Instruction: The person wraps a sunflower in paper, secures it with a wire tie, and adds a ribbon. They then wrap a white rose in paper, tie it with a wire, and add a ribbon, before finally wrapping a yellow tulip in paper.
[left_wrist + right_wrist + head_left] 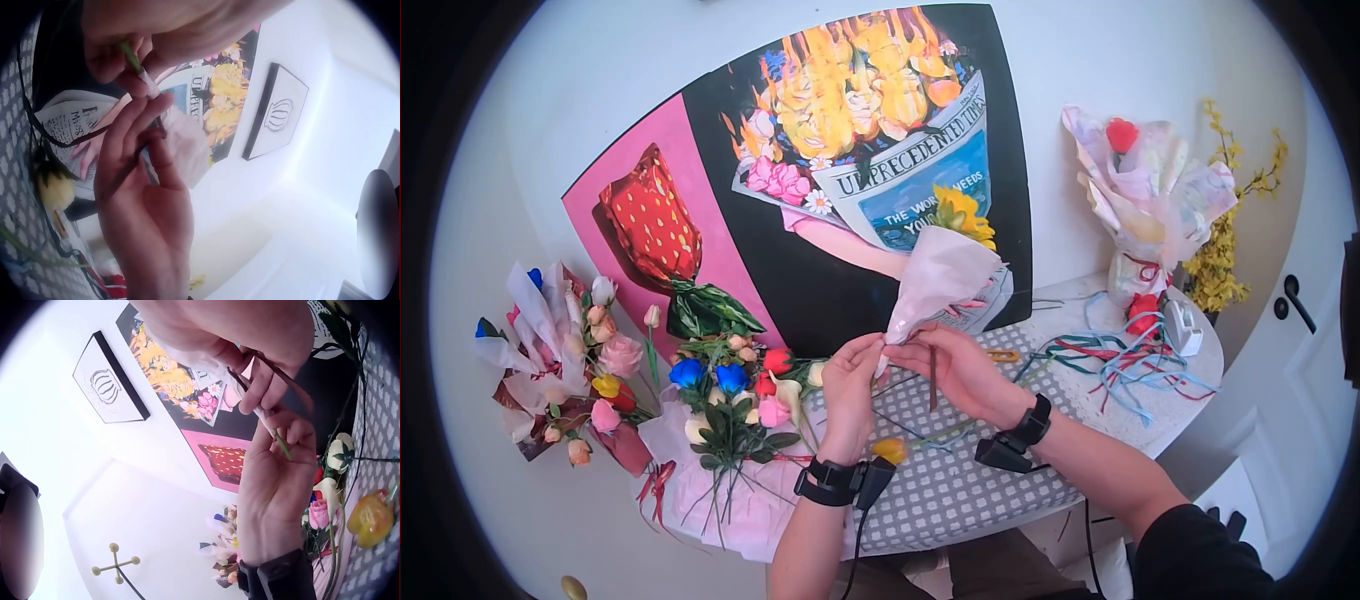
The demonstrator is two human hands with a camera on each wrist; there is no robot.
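A sunflower (965, 215) wrapped in pale pink paper (940, 275) is held upright above the table. Near the bottom of the wrap, my left hand (852, 385) pinches the gathered paper and green stem (283, 445). Fingers of my right hand (965, 375) close round the wrap just beside it, holding a dark brown ribbon (932, 380) whose end hangs down. In the left wrist view the ribbon (125, 174) crosses the right palm. The two hands nearly touch.
Artificial flowers (730, 385) lie left on pink paper, beside wrapped bouquets (565, 360). A yellow flower (889, 450) lies on the checked cloth (960, 490). Tangled cords (1120, 360), a white wrapped bouquet (1150, 200) and a white device (1183, 325) are at right. Large pictures (1000, 120) stand behind.
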